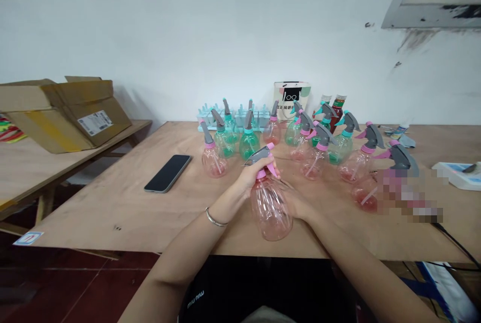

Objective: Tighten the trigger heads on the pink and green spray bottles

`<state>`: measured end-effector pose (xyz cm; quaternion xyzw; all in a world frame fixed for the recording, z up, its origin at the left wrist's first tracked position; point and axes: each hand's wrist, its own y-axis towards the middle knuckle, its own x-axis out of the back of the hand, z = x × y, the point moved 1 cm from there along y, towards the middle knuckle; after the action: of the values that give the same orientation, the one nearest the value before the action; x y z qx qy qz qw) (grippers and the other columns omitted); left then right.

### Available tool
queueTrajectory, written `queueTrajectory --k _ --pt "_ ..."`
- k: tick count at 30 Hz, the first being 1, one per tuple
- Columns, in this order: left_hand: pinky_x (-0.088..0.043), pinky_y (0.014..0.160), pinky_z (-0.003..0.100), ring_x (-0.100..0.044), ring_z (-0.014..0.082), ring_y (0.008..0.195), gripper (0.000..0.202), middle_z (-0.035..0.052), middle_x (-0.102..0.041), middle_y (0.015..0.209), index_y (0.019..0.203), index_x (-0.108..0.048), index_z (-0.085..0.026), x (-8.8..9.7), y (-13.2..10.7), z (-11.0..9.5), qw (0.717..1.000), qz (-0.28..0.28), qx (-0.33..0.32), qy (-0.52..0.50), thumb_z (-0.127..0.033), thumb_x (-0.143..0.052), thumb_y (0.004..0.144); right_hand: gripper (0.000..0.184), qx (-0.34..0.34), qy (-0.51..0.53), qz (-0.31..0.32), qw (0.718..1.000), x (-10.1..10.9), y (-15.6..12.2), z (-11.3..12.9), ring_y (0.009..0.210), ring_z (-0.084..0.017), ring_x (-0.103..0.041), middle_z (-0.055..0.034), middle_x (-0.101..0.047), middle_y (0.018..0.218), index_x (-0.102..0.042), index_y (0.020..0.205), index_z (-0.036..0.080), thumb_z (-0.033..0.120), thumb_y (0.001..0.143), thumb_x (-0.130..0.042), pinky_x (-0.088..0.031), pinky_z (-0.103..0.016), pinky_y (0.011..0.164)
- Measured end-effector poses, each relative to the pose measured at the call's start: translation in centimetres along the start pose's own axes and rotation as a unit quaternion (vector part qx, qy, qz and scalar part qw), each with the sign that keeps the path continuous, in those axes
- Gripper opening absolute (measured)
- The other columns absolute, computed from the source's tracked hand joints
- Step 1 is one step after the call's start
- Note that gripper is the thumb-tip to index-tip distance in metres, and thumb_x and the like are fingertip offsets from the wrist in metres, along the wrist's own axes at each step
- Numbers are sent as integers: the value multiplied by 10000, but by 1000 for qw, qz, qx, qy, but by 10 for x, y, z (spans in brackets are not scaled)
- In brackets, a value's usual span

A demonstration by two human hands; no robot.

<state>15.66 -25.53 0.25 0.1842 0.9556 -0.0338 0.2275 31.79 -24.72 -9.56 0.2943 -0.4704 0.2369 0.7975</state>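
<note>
1. Near the front edge of the table (pixel 112 208), a clear pink spray bottle (pixel 272 213) is held upside up before the wearer; whether its base touches the wood cannot be told.
2. The left hand (pixel 257 170) is wrapped around the grey spray head (pixel 259 154), close about the pink trigger (pixel 272 169); the right hand (pixel 293 200) lies partly hidden behind the bottle, so its grip cannot be told.
3. Thin plastic, by its look; probably light, fairly stiff, smooth enough to slip, and liable to dent.
4. The neck at the pink collar (pixel 260 175) seems the surest hold; a palm could steady the bulge.
</note>
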Motion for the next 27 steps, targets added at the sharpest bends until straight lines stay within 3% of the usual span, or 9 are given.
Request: queueTrajectory --k 3,6,9,13,17,23,27 --pt "-553 730 268 -702 230 907 282 60 -725 797 709 -669 -157 5 -6 -14 997 50 -41 31 -426 -749 731 557 -19 -10 10 1000 2 -2 3 1441 -268 -350 -92 -398 1545 -396 1477 255 436 956 -472 -268 -533 1177" --pt "-557 813 324 -694 264 967 293 79 -730 866 842 -707 -152 22 -24 -37 994 42 -67 70 -391 -792 697 567 -47 -13 15 999 3 -3 6 1448 -262 -343 -104 -407 1537 -423 1466 231 460 949 -473 -257 -525 1186" --pt "-555 819 323 -674 285 1032 313 93 -732 961 883 -723 -167 53 -52 -64 974 -46 -153 158 -406 -796 694 567 -64 -8 18 998 4 -3 8 1456 -256 -328 -86 -388 1549 -430 1463 246 487 951 -450 -256 -520 1190" --pt "-540 835 304 -643 267 1070 306 67 -726 1058 923 -725 -198 98 -81 -84 886 -235 -209 341 -406 -785 707 569 -69 -9 30 997 7 -2 11 1465 -252 -311 -76 -373 1557 -437 1461 234 482 948 -448 -247 -509 1201" --pt "-542 778 286 -658 245 1010 286 77 -711 1120 879 -722 -188 126 -83 -80 848 -302 -195 389 -446 -728 755 580 -76 -10 36 996 8 -2 12 1467 -253 -304 -86 -365 1560 -439 1458 204 479 947 -448 -240 -507 1207" --pt "-514 950 382 -650 269 1060 307 89 -722 1056 908 -708 -173 133 -76 -60 819 -352 -238 385 -414 -747 722 584 -73 -17 40 996 7 -2 11 1475 -239 -287 -70 -342 1572 -416 1473 215 486 955 -424 -221 -497 1217" --pt "-493 1001 403 -666 252 1031 321 81 -720 993 915 -683 -163 138 -70 -43 831 -336 -282 341 -410 -736 717 591 -78 -12 44 996 8 -3 12 1476 -245 -284 -78 -340 1571 -420 1471 198 482 953 -426 -219 -501 1216"
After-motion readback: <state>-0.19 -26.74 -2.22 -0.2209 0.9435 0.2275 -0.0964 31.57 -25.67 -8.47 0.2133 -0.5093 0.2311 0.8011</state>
